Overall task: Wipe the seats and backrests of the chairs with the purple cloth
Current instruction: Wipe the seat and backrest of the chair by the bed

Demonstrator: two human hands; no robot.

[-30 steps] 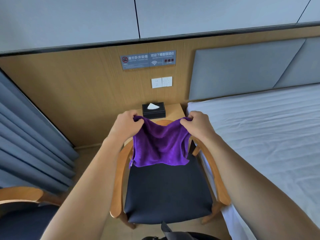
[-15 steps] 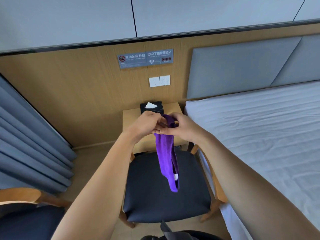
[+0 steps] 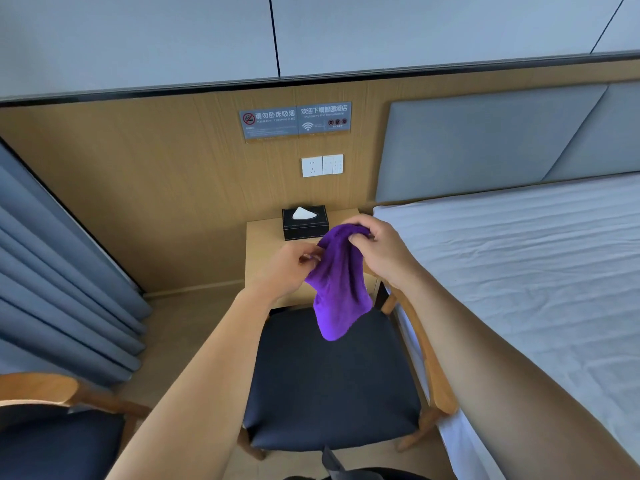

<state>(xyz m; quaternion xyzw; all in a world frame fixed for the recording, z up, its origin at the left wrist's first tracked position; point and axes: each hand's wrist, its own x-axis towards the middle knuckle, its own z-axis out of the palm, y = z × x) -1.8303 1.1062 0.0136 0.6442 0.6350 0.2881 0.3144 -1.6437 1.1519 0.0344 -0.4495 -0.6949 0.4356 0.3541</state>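
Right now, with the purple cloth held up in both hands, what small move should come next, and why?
Probably lower the purple cloth onto the dark padded chair seat: both the left hand and right hand hold it bunched above the seat, not touching it.

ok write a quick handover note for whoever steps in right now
Left hand: pinching the cloth's left edge.
Right hand: gripping its bunched top.
Cloth hangs in the air above the near chair's seat, not touching it. A second chair is at lower left.
Done: cloth in hand, nothing visibly wiped.
Left: wipe both seats and both backrests; the backrests are mostly out of view.
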